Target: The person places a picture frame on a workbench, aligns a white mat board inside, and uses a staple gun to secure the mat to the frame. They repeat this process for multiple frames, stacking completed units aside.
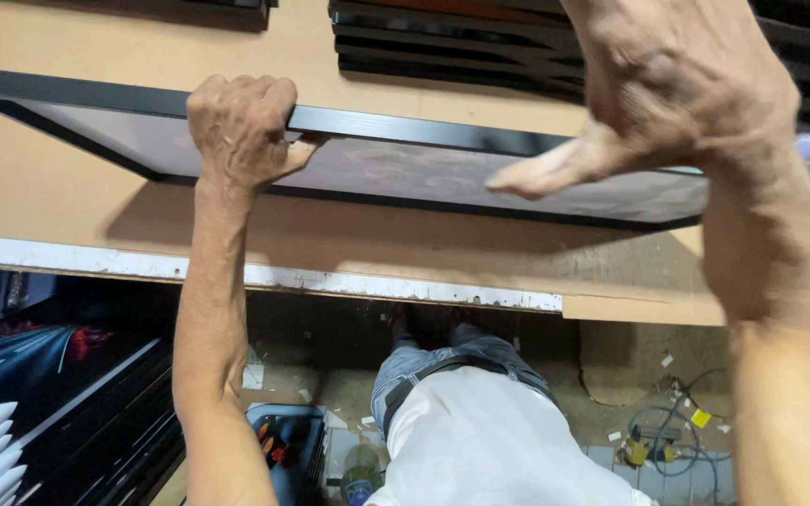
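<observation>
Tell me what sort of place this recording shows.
Probably a picture-framing workshop: a large black-framed panel lies on a worn fibreboard workbench, more stacked black frame mouldings sit behind, and scraps and coiled cable litter the floor.

I see a tan workbench [67, 201] with a chipped white edge. Black mouldings [452, 42] are stacked beyond the hands. Below the wrists, the dusty floor [611, 375] holds coiled cable [663, 440].
</observation>
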A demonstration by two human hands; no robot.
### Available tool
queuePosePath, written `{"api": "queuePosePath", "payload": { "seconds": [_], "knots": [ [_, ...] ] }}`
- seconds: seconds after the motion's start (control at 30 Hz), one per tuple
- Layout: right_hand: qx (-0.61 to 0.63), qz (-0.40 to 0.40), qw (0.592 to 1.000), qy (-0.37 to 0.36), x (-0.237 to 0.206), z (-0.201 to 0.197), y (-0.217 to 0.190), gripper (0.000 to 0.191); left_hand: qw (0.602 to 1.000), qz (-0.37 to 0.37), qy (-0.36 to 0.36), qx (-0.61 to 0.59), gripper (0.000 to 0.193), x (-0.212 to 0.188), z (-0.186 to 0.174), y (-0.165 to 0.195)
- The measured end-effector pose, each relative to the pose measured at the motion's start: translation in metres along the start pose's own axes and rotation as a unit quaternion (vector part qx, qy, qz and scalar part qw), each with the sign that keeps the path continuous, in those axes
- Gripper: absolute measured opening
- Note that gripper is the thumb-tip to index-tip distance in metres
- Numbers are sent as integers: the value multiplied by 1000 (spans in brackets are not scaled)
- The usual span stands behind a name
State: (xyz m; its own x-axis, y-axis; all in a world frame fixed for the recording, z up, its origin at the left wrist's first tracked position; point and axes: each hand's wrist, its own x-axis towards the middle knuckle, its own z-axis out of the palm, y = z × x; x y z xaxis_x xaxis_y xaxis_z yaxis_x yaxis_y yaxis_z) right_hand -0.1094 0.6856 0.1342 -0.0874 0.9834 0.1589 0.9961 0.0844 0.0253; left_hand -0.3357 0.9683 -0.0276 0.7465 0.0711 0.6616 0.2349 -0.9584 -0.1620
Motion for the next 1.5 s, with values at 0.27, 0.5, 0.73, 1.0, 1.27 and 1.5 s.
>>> {"api": "queuePosePath", "payload": {
  "seconds": [0.27,0.5,0.73,1.0,1.27,1.5],
  "knots": [
    [97,3,995,-21,89,106,-38,147,997,8,50,55,66,-22,35,-19],
    [197,222,911,285,-186,80,1,107,998,53,19,35,79,-2,33,-17],
    [459,521,619,368,-332,209,103,74,994,111,15,6,65,87,133,127],
    [425,547,634,343,-367,295,85,27,981,59,-179,-51,80,121,187,133],
    [418,558,676,238,-380,317,57,35,951,-13,-298,-86,83,89,215,135],
    [181,528,810,181,-412,274,62,53,907,-79,-400,-106,65,66,244,160]
  ]
}}
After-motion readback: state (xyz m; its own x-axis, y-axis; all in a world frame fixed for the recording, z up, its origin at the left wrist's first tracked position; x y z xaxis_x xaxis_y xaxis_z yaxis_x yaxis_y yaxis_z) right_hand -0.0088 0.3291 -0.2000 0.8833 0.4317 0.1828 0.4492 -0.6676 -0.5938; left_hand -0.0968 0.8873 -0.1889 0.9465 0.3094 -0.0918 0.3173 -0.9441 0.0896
